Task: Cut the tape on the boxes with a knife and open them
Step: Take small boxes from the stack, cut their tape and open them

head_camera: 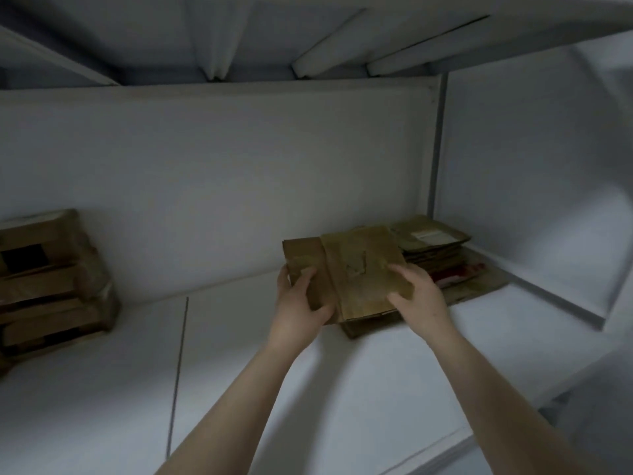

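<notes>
Right now the left hand [301,298] and right hand [422,293] both curl round the flat cardboard box [363,269], at its 8 and 4 o'clock edges, atop the stack [440,243] at 2 o'clock on the shelf [239,371], long axis unclear, equally near both.

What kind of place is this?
Probably a storeroom or warehouse rack: a white shelf, another shelf close overhead, taped boxes at left, and a pile of flat cardboard at right.
</notes>
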